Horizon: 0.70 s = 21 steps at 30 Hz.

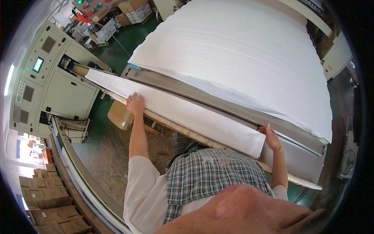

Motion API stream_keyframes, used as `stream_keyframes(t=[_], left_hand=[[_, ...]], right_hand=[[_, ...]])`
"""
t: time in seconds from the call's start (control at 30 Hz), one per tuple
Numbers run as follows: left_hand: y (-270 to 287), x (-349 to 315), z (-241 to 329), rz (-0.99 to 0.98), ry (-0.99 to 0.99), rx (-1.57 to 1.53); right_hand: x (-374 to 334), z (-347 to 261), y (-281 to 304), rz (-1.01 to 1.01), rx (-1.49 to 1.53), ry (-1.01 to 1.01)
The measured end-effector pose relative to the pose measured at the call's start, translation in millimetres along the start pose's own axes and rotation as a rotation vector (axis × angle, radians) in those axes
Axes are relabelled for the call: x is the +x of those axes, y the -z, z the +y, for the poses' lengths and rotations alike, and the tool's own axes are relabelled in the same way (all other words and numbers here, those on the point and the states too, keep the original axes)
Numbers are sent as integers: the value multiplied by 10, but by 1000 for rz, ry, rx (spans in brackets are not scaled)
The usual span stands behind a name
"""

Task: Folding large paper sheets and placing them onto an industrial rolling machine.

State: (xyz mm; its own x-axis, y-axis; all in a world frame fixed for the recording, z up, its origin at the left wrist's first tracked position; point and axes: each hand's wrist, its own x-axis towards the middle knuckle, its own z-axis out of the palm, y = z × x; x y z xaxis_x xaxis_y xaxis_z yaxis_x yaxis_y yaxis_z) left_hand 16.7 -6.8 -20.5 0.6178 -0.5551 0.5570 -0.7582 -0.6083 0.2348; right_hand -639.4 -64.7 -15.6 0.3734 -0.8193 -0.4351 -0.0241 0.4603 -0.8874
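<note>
A long white sheet or roll (187, 113) lies across in front of me, running from the far left to the near right. At its left end a brown tube (80, 70) sticks out. My left hand (135, 103) rests on the front edge of the white material, fingers slightly spread. At the right end of the material is my right hand (270, 136), its fingers stretched out against the edge and the thumb raised; part of the fingers is hidden. A grey metal bed (230, 107) runs just behind, and a wrapped bar (194, 137) runs along the front.
Beyond the metal bed spreads a wide, layered white sheet stack (241, 50). A pale machine cabinet (62, 85) with a lit screen stands at left. A cardboard box (120, 115) sits on the floor below the bar. Stacked cartons (48, 191) fill the lower left.
</note>
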Motion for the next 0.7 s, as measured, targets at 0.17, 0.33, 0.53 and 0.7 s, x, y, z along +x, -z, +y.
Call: stream_keyframes(t=[0.17, 0.33, 0.53, 0.7], left_hand=[[33, -3, 72, -32, 26, 11], [37, -1, 53, 103, -42, 74], [27, -6, 44, 96, -33, 83], [27, -7, 45, 83, -30, 74]], right_hand=[[15, 51, 15, 15, 25, -23], [7, 47, -14, 18, 28, -24], [-43, -42, -79, 21, -8, -24], [-30, -7, -52, 30, -5, -18]])
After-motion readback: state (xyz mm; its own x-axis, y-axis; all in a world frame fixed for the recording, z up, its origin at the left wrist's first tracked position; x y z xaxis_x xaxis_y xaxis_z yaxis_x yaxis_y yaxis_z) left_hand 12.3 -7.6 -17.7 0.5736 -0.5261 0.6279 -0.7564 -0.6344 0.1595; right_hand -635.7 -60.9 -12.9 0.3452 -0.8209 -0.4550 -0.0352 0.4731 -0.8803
